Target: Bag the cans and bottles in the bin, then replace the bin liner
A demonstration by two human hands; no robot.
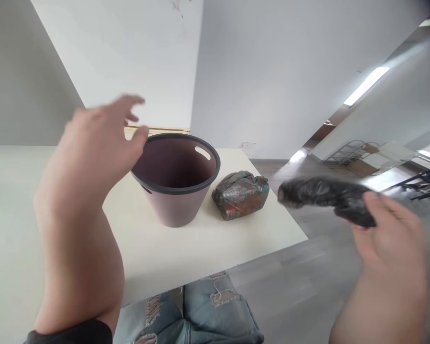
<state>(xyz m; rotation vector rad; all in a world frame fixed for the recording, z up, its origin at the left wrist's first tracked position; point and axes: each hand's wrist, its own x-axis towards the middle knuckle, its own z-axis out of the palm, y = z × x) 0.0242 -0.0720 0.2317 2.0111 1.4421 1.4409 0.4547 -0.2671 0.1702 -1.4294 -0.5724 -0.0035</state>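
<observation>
Head camera puts your right hand [394, 229] at the far right, closed around one end of a black plastic bundle [318, 191], which sticks out sideways past the table edge, above the floor [294, 277]. With the grip at one end only, a slack hold could let the black plastic bundle droop or slide out, and nothing beneath would catch it short of the floor. Its outline is blurred, so you cannot tell how firmly your fingers bite or whether a loose flap hangs from it. Your left hand [98, 143] is empty, its thumb and fingers apart and loosely curled by the left side of the bin [175, 208]; whether the thumb meets the rim is unclear. The bin stands upright on the white table [200, 248], and an accidental knock from that thumb could tip or shift it, since you have no steadying grip on it. Just right of the bin sits a wrapped pack [241, 196] in dark, see-through plastic; it lies between the bin and your right hand, so a low sweep inward could snag its crumpled film or shove it.
</observation>
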